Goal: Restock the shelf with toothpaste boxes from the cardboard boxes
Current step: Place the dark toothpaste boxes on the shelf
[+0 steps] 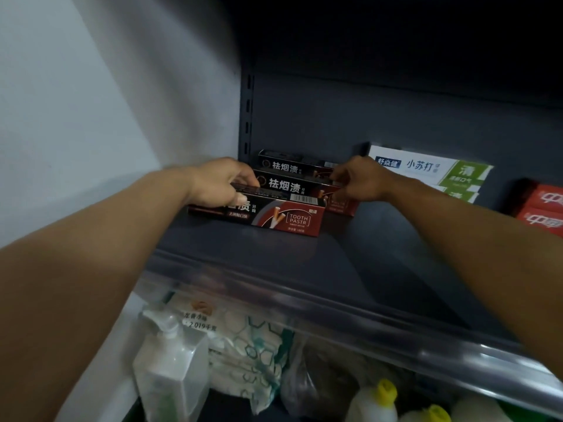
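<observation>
I see both hands reaching onto the dark grey metal shelf [304, 257], each taking one end of the same long black-and-red toothpaste box [292, 186], the middle one of a stepped row of three at about 12 o'clock from me. My left hand [219, 185] has its fingers curled over the box's left end, with the thumb low against the front black-and-red toothpaste box [265, 216]; my right hand [358, 181] pinches the right end. Holding both ends, I judge, keeps so long and light a carton square while it is lined up with the rear black toothpaste box [289, 162], which stands against the back panel. The printed faces look outward, as a shopper would need. At 2 o'clock lies a stack of white-and-green toothpaste boxes [432, 172], and at 3 o'clock some red toothpaste boxes [545, 208], each kind kept in its own column. Below the shelf's clear plastic edge strip [335, 306] stand a white pump bottle [173, 370] and yellow-capped bottles [387, 394].
</observation>
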Demonstrator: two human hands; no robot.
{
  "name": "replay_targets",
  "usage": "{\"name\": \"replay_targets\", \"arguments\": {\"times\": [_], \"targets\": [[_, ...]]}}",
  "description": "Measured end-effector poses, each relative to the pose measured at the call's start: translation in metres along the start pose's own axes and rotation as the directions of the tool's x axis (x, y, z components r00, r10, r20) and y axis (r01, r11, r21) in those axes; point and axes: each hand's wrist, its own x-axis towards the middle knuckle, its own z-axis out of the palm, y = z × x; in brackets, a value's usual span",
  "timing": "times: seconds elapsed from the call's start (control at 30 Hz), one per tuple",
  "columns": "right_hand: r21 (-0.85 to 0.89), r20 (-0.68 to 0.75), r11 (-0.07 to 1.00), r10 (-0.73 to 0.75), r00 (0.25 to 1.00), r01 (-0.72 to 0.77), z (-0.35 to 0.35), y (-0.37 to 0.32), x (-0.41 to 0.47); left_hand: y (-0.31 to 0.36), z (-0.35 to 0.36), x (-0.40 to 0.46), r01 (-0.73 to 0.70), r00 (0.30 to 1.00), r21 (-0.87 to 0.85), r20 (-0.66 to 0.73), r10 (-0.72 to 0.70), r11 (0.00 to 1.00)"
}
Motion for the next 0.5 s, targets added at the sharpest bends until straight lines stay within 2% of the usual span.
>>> {"name": "replay_targets", "arguments": {"times": [0.17,0.5], "targets": [[0.006,-0.060,1.000,-0.005,0.998,0.005,0.004,-0.002,0.011,-0.004,-0.004,0.005,-0.005,1.000,0.026,-0.004,0.005,1.000],[-0.130,-0.122,0.991,-0.015,0.992,-0.001,0.016,0.001,0.033,-0.010,-0.005,0.015,-0.024,1.000,0.053,-0.016,0.024,0.998]]}}
